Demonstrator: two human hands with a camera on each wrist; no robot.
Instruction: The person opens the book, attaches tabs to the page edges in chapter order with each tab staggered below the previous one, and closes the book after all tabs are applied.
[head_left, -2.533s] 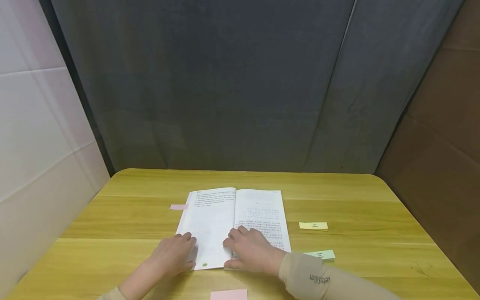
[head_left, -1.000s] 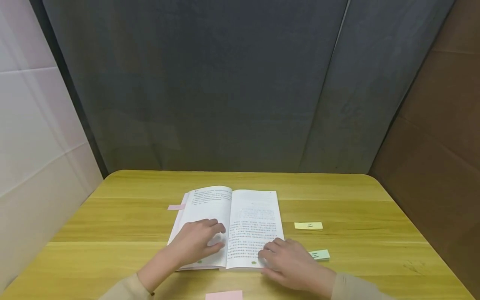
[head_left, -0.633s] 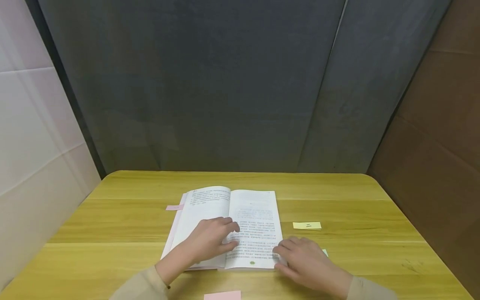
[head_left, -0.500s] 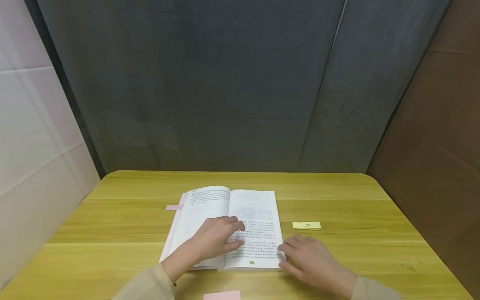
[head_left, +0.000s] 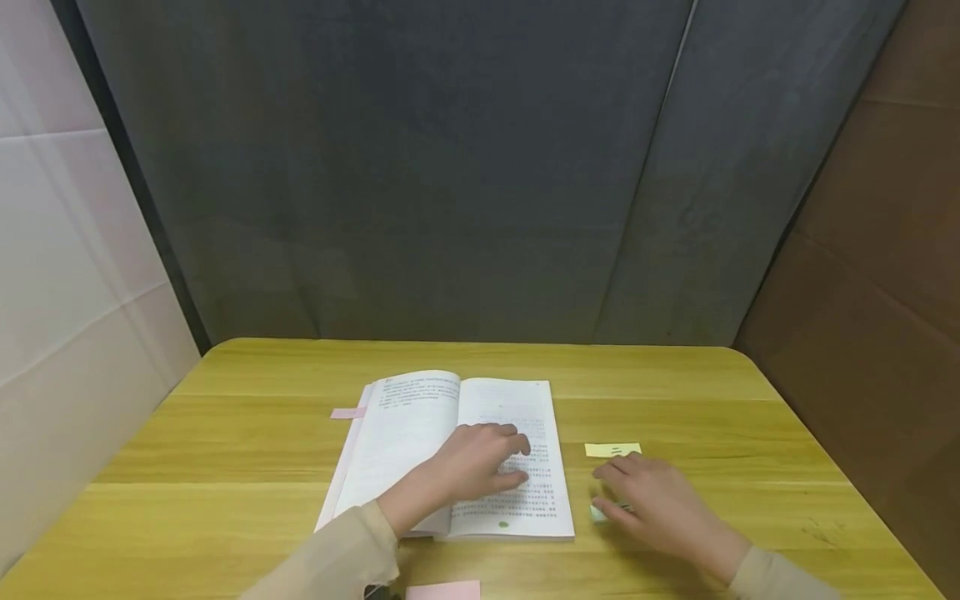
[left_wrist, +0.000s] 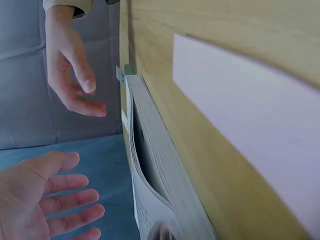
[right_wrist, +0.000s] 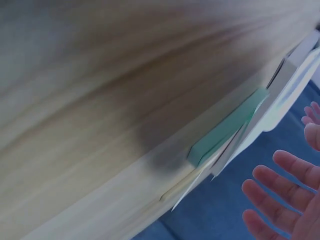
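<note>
An open book (head_left: pixel 401 450) with printed pages lies on the table, its pages bulging apart at the near edge in the left wrist view (left_wrist: pixel 157 165). My left hand (head_left: pixel 476 467) hovers over the right page, fingers relaxed and holding nothing. To the right of the book, my right hand (head_left: pixel 667 504) is above a pad of green sticky notes (head_left: pixel 598 515), covering most of it in the head view. The right wrist view shows the whole green pad (right_wrist: pixel 227 127) apart from the loosely spread fingers (right_wrist: pixel 277 195). A yellow sticky-note pad (head_left: pixel 611 450) lies just beyond that hand.
A pink sticky tab (head_left: pixel 347 413) sticks out from the book's left edge. Another pink note pad (head_left: pixel 444 591) lies near the table's front edge, cut off by the frame. Dark fabric (head_left: pixel 465 183) hangs behind the wooden table (head_left: pixel 247 417).
The left hand has moved right from the left page to over the right page. My right hand has left the book's right edge and shifted right to the green notes.
</note>
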